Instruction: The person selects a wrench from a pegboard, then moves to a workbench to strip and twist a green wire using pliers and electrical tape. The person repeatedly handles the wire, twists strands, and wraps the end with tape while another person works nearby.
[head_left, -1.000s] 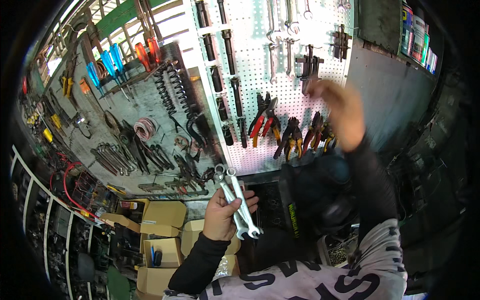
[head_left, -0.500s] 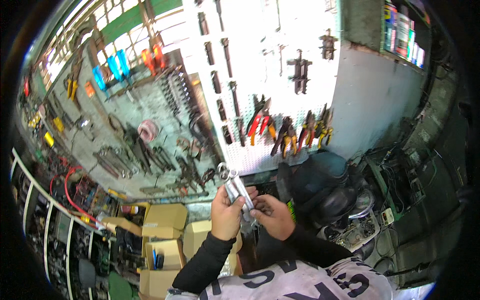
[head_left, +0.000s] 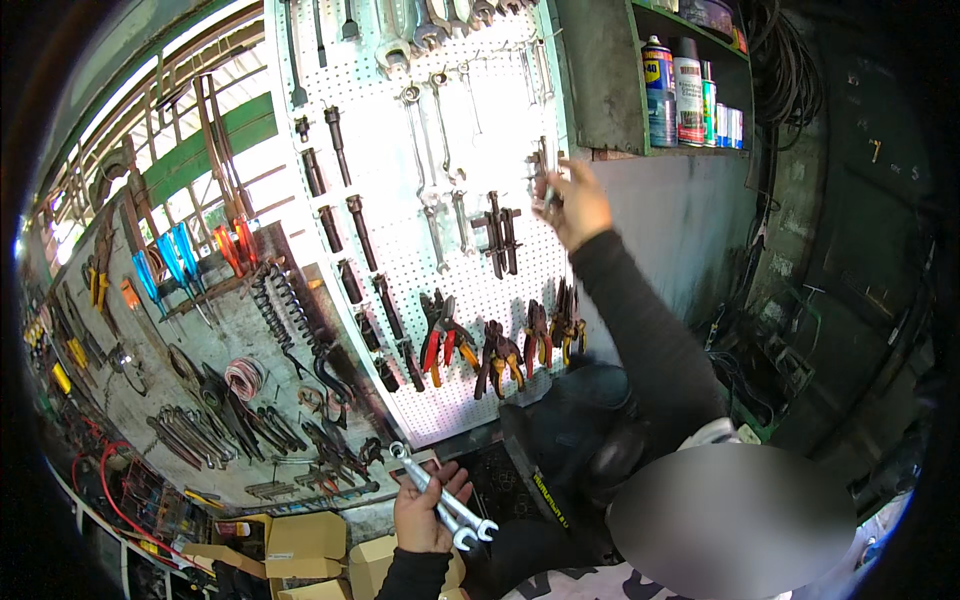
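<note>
White pegboard fills the middle of the workshop wall, glaring with light, and a grey tool panel adjoins it on the left, with blue-handled screwdrivers and red-handled screwdrivers racked near its top and a coil of wire lower down. Low in the view, the left hand grasps at least two silver combination wrenches, its thumb laid across the shafts; their open ends point down to the right and a ring end points up to the left. Cardboard boxes stand left of that hand.

Raised high, the right hand is at the pegboard's right edge, fingers bent beside a dark metal tool; whether they grip anything cannot be told. Just below and left of it hangs a black puller, with a row of pliers lower still. Further right, spray cans stand on a green-edged shelf.
</note>
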